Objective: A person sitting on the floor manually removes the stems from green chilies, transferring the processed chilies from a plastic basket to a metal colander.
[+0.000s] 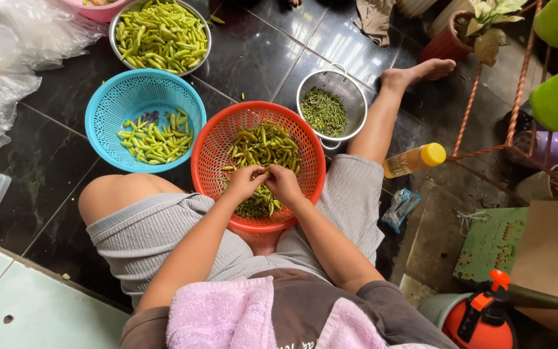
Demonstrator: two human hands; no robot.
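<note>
Over the orange basket (214, 155) on the floor, left hand (245, 181) & right hand (283, 182) met, fingers pinched narrow on one green chili (267, 172). Light, slick, snaps easily; prob. best held by the stem end.

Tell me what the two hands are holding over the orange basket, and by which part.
Both hands, left hand and right hand, pinch one green chili between fingertips; which end each grips cannot be told.

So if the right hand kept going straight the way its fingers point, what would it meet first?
The right hand points toward the left hand over the orange basket. It would likely meet the left hand's fingertips at once, since they already look joined on a green chili.
</note>
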